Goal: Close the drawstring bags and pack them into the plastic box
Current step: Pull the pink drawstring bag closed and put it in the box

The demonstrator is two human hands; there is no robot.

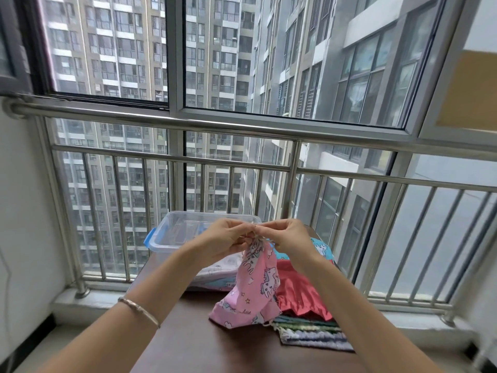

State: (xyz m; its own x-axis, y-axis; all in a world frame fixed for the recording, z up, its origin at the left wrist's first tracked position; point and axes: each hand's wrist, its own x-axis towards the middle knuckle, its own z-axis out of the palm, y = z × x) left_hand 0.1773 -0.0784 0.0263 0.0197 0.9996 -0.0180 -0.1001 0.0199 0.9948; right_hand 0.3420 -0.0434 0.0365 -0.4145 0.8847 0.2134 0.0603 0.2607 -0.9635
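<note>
A pink drawstring bag (pixel 256 281) printed with unicorns hangs from its gathered neck above the brown table (pixel 193 343). My left hand (pixel 226 238) and my right hand (pixel 287 238) both pinch the white cords at that neck, meeting just above the bag. Its lower end rests on a pile of other bags: a red one (pixel 298 294), a teal patterned one (pixel 321 250) and several striped ones (pixel 312 335). Behind my hands stands the clear plastic box (pixel 172 235) with blue latches; a pale and blue bag (pixel 215 275) lies inside it at the front.
The table is small and stands against a steel balcony railing (pixel 242 125) with windows behind. A white wall (pixel 24 211) is on the left. Bare table surface lies in front of the pile, toward me.
</note>
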